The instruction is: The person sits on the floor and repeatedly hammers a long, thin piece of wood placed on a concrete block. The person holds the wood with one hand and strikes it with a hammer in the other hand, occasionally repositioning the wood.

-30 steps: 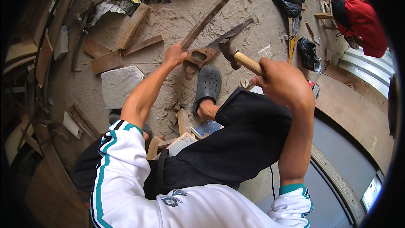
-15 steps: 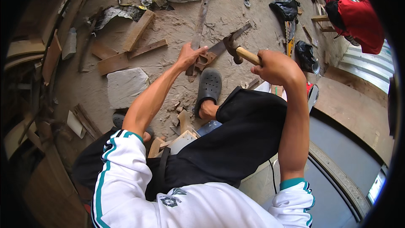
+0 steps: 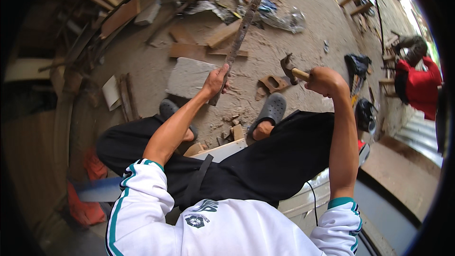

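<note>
In my left hand (image 3: 216,83) is a long, narrow, worn dark strip (image 3: 243,32); my fingers wrap round it near its lower end. The strip slants up and to the right, and I cannot tell whether it is wood or metal. My right hand (image 3: 327,82) grips the wooden handle of a claw hammer (image 3: 288,69), its dark head pointing left, apart from the strip. Beneath the hammer, near my right shoe (image 3: 269,112), lies a saw's brown handle (image 3: 273,84); its blade is hard to make out.
A pale slab (image 3: 189,77) lies on the dirt floor past my left shoe (image 3: 170,109). Wood offcuts (image 3: 224,34) and crumpled plastic (image 3: 286,20) lie farther off. Black bags (image 3: 358,64) stand at right, near a person in red (image 3: 419,85). Boards (image 3: 121,16) lean at left.
The view has swung left. My left hand has carried the strip leftward, away from the saw, and the strip now tilts right. The hammer is still in my right hand.
</note>
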Available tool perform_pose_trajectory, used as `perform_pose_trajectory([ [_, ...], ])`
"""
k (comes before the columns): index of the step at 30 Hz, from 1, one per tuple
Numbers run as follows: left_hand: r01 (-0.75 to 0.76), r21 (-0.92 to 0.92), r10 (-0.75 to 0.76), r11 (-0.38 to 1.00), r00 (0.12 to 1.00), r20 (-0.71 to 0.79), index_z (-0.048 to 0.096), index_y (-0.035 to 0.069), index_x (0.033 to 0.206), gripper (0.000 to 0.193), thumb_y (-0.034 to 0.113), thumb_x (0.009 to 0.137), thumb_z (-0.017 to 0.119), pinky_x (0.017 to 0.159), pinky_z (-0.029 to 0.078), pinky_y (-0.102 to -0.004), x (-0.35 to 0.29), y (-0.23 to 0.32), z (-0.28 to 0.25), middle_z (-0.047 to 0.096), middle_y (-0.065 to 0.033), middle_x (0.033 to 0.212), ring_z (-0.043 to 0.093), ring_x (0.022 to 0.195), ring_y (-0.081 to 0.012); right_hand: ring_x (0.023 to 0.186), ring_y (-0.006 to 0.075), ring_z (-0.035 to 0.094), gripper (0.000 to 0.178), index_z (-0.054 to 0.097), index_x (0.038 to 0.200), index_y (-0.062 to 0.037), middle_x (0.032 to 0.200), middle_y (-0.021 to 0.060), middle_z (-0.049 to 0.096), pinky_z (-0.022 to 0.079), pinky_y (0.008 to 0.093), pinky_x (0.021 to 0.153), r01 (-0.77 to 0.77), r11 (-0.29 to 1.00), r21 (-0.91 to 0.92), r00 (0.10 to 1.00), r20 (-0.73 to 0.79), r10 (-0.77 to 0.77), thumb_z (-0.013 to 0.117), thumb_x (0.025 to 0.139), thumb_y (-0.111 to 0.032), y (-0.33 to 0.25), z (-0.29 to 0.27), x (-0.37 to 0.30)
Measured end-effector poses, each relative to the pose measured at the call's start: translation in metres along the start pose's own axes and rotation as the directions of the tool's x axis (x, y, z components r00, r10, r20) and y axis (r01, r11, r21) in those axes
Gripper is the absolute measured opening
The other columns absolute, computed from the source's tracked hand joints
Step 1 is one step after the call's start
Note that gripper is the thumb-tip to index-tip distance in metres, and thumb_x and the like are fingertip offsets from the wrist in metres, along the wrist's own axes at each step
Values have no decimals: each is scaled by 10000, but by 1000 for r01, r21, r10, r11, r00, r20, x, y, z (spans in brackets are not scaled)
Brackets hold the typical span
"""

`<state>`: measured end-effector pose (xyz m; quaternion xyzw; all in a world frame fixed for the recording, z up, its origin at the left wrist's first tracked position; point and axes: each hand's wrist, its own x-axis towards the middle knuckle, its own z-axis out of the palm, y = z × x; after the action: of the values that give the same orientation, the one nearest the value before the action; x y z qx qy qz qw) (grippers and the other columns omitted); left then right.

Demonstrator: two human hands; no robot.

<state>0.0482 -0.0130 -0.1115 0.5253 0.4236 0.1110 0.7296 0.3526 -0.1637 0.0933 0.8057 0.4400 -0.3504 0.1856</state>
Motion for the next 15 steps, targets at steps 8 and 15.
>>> perform_pose_trajectory([
  [8, 84, 89, -66, 992, 980, -187, 576, 16, 904, 588, 593, 979, 489, 458, 475, -294, -90, 9, -83, 580, -45, 643, 555, 482, -130, 1010, 348, 670, 319, 693, 1095, -123, 1042, 149, 714, 528, 461, 828, 240, 962, -134, 904, -329, -271, 667, 862, -339, -114, -5, 4],
  [15, 147, 400, -79, 905, 980, -183, 582, -4, 923, 591, 582, 971, 518, 488, 471, -296, -170, 8, -146, 590, -45, 667, 557, 511, -127, 903, 330, 700, 342, 687, 1116, -115, 946, 151, 723, 542, 441, 769, 456, 887, -68, 839, -300, -454, 643, 868, -347, -204, 5, 38],
])
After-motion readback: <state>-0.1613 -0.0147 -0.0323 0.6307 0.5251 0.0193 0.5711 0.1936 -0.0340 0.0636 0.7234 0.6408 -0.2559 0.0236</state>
